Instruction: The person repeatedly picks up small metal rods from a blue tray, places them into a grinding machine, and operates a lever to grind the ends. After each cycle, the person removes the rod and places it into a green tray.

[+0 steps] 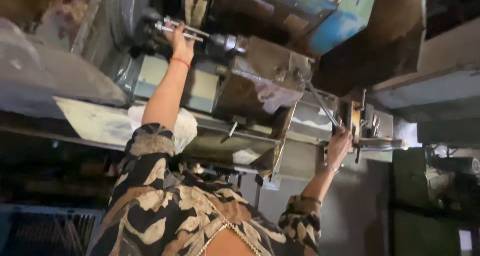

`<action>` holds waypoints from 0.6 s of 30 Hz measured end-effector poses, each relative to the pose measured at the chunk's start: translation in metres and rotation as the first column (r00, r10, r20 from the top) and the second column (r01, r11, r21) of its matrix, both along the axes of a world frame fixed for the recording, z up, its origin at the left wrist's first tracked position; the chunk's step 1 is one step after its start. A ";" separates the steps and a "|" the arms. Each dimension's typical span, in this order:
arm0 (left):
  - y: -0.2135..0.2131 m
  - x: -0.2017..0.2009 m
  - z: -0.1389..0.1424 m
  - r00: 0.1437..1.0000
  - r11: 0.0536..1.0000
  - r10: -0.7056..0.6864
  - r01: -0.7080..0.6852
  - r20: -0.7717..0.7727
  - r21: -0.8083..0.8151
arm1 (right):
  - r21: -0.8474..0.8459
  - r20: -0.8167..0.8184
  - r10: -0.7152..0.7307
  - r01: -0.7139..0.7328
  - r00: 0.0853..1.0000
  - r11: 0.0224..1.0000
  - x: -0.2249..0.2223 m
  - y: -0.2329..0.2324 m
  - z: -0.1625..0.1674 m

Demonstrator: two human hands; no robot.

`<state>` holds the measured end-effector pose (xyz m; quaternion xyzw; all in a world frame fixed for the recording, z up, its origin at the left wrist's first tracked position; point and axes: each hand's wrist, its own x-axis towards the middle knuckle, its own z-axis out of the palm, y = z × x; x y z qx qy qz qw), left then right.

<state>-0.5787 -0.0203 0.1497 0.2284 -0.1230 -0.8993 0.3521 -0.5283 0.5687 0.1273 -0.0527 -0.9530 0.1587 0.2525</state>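
The metal rod (181, 30) lay across the upper left of the view, a bright, thin bar that ran from the dark chuck (145, 31) toward the drill-like spindle (227, 42) of the machine. The left hand (182, 45) was closed around the rod near its middle, the arm stretched up from a patterned sleeve (150, 161) and a red thread (180, 61) tied at the wrist.

Right of the spindle stood a worn, boxy metal carriage (265, 71) with a pale rag (272, 95) hanging on its front. From a round hub at the carriage's upper corner a long, slim lever (320, 103) slanted down and to the right. The right hand (339, 145) was wrapped around the lower end of this lever, fingers curled tight on it, with a thin bangle (330, 167) at the wrist.

Just beside that hand sat a cluster of small levers and a steel handle (385, 144) on the machine's side. A white cloth bundle (182, 126) rested on the grey bed (90, 121) behind the left forearm. A blue-painted housing (340, 21) rose above the carriage, and the surroundings on the right were dim and hard to make out.
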 end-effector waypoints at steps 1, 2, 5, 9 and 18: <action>0.000 -0.001 0.000 1.000 1.000 0.019 -0.019 -0.009 0.003 | -0.024 -0.065 0.054 -0.056 0.996 0.998 0.004 -0.003 0.002; -0.001 -0.001 0.000 1.000 1.000 -0.007 0.007 0.020 0.003 | -0.036 -0.118 0.022 -0.026 0.993 0.999 0.007 -0.006 0.001; -0.002 -0.006 0.000 0.977 0.999 -0.039 0.035 0.209 0.023 | -0.165 -0.215 -0.078 0.042 0.973 0.985 0.032 0.000 -0.020; -0.004 -0.016 0.022 0.970 0.983 0.146 -0.120 0.196 -0.137 | -0.520 0.010 -0.441 0.382 0.897 0.764 0.100 0.000 -0.097; 0.043 0.154 0.054 0.983 0.708 -0.158 0.176 0.088 -0.684 | -0.789 0.612 -0.264 0.552 0.746 -0.269 0.233 -0.087 -0.163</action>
